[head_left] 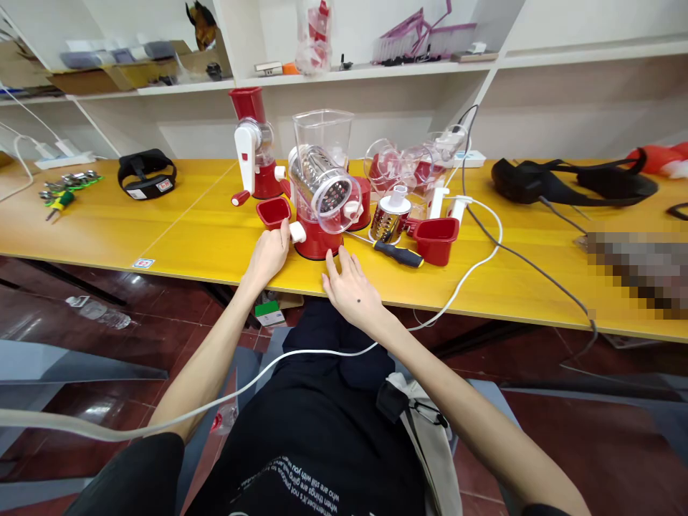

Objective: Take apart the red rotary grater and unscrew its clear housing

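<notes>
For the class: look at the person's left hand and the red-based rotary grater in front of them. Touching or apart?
Touching. In the head view the left hand rests its fingers against the rotary grater, at its white knob beside the red base.

A long yellow table (177,240) runs across the room. Behind it stand white shelves (376,72) against a white wall (boxes and small bits sit on them). The floor (591,444) is dark red and shiny, with bright light shining on it.
</notes>
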`<state>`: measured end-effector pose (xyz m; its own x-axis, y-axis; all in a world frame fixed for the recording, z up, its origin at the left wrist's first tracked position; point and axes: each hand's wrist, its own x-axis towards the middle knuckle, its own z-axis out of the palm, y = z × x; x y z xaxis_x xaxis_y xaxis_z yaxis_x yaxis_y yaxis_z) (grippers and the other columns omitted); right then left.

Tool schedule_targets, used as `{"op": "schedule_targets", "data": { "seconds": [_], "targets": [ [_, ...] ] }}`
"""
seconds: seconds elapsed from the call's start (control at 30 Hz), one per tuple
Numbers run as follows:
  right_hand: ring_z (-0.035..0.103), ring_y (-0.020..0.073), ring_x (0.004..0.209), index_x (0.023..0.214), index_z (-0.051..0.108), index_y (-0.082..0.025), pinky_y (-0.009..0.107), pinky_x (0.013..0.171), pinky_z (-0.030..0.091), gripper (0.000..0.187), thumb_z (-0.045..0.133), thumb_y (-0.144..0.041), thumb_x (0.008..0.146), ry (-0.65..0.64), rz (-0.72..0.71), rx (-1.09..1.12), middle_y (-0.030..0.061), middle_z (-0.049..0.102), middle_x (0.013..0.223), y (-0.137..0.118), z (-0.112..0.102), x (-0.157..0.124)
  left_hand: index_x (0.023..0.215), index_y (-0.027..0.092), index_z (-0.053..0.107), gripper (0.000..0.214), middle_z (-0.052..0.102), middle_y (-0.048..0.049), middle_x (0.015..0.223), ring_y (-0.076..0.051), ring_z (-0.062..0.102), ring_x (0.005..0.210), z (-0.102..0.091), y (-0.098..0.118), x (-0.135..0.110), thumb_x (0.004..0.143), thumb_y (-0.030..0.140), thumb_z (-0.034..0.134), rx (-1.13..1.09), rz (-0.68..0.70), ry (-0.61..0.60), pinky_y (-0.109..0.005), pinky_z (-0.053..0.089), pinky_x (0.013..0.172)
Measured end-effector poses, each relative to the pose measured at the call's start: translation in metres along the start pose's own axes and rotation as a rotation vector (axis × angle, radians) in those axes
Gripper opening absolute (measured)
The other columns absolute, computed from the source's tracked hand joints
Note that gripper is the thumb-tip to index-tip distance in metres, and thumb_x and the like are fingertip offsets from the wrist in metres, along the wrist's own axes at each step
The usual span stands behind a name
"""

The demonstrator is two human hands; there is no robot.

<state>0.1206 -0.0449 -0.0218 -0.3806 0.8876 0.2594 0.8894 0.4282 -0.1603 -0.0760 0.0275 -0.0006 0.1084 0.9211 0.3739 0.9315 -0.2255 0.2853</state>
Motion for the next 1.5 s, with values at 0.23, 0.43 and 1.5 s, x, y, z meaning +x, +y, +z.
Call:
{"op": "schedule_targets", "data": {
  "seconds": [0.23,0.43,1.5],
  "targets": [
    [0.036,0.0421,0.155,0.157,0.039,0.009,0.056,0.128,0.034,0.062,0.041,-0.028,0.107,-0.014,0.024,-0.006,0.0387,0.032,0.161,-0.002,-0.002,0.000,0.101,0.017,0.066,0.060,0.070,-0.0111,0.075,-0.026,0.071,0.077,-0.001,0.005,-0.005,0.111,0.051,0.018,-0.206,-0.026,0.056,-0.034,0.049,0.079],
    [0.041,0.0430,0.153,0.155,0.041,0.008,0.059,0.125,0.037,0.061,0.037,-0.029,0.107,0.041,-0.003,-0.006,0.0389,0.035,0.159,0.002,0.006,0.000,0.115,0.019,0.057,0.054,0.075,-0.0104,0.088,-0.028,0.072,0.079,-0.005,0.008,-0.007,0.102,0.069,0.043,-0.232,0.018,-0.003,-0.032,0.047,0.072],
    [0.034,0.0424,0.157,0.165,0.018,-0.001,0.060,0.112,0.051,0.071,0.036,-0.032,0.103,0.229,0.058,0.150,0.0331,0.014,0.170,0.004,0.015,-0.002,0.098,0.020,0.062,0.053,0.072,-0.0066,0.078,-0.027,0.070,0.075,-0.008,0.006,-0.006,0.096,0.071,0.047,-0.181,0.107,-0.024,-0.031,0.042,0.066]
  ]
}}
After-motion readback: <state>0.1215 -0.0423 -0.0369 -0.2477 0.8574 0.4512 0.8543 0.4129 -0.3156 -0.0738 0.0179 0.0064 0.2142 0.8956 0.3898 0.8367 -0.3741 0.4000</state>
